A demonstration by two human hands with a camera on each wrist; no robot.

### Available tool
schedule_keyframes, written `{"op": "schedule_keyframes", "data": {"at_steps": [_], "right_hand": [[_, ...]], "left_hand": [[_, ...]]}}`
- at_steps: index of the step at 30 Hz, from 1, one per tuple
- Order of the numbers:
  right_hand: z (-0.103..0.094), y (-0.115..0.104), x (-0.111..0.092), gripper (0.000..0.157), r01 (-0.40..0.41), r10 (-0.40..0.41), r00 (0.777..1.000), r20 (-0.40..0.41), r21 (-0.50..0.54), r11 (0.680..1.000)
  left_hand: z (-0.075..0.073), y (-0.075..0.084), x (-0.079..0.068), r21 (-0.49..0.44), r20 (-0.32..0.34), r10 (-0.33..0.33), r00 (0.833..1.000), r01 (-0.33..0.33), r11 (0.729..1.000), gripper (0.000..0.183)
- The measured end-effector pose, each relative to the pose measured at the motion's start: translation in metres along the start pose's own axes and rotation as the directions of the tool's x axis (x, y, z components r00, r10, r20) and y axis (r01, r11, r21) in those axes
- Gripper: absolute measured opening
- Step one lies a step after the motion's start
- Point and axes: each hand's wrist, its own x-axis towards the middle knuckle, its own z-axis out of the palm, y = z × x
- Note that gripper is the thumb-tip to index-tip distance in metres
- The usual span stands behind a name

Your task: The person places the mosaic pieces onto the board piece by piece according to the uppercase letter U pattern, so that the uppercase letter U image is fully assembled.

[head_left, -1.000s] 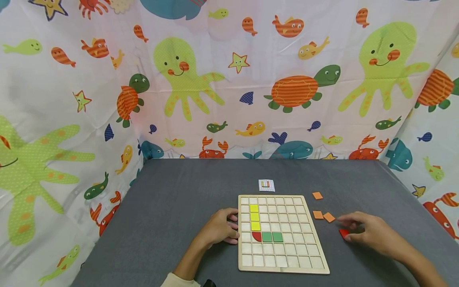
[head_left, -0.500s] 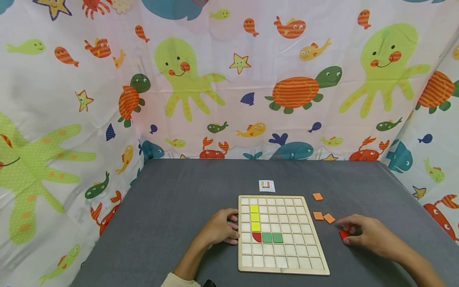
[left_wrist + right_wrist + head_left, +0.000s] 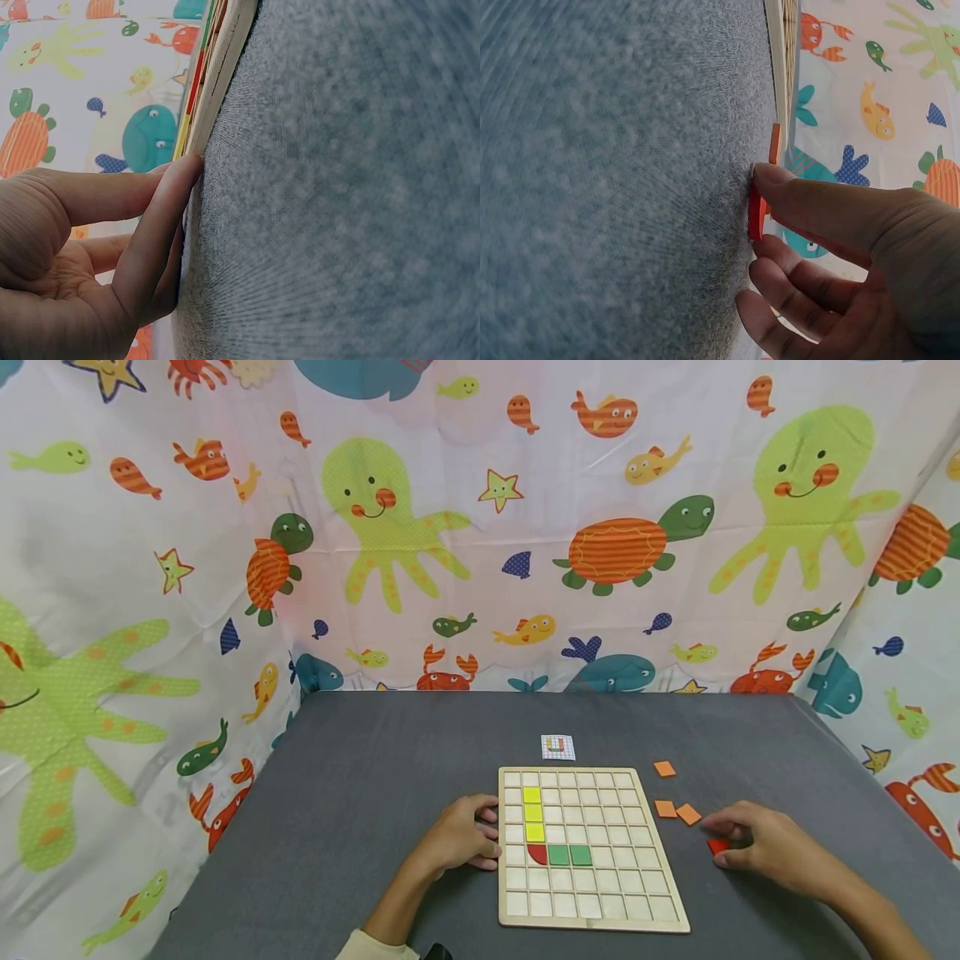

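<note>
A wooden grid board [image 3: 592,920] lies on the grey table, with three yellow square tiles [image 3: 532,813] in a column, a red rounded tile [image 3: 537,854] below them and two green square tiles [image 3: 569,855] in line to its right. At the board's left edge, my left hand [image 3: 459,837] holds the rim between thumb and fingers; the fingertips [image 3: 193,166] meet its side. To the right of the board, my right hand [image 3: 772,847] pinches a loose red tile [image 3: 757,214] low at the table, thumb at one end and index finger at the other. The hand partly covers this tile.
Three orange square tiles [image 3: 665,809] lie between the board and my right hand, one of them farther back. A small printed pattern card [image 3: 557,747] sits just behind the board. A curtain [image 3: 480,527] with sea animals hangs behind the table [image 3: 360,760].
My right hand has shifted slightly left and its thumb and index finger have come in around the red tile, which has slid a little. The left hand and board stay put.
</note>
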Motion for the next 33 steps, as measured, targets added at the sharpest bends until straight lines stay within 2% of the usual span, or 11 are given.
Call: {"op": "schedule_keyframes", "data": {"at_steps": [7,13,20,33], "right_hand": [[0.000,-0.002,0.001,0.039,-0.030,0.028,0.999,0.037,0.032,0.999],[-0.001,-0.008,0.000,0.043,-0.027,0.027,0.999,0.025,0.026,0.999],[0.003,-0.026,0.001,0.046,0.041,-0.039,0.999,-0.035,0.075,0.996],[0.021,-0.068,0.021,0.047,0.125,-0.133,0.991,0.025,0.207,0.970]], "left_hand": [[0.000,0.000,0.000,0.000,0.003,0.008,1.000,-0.008,1.000,0.073],[0.000,0.000,0.000,-0.006,0.006,0.004,1.000,-0.004,1.000,0.074],[0.000,0.000,0.000,0.000,0.000,-0.006,1.000,0.006,1.000,0.074],[0.000,0.000,0.000,-0.006,-0.001,-0.014,1.000,0.014,1.000,0.074]]}}
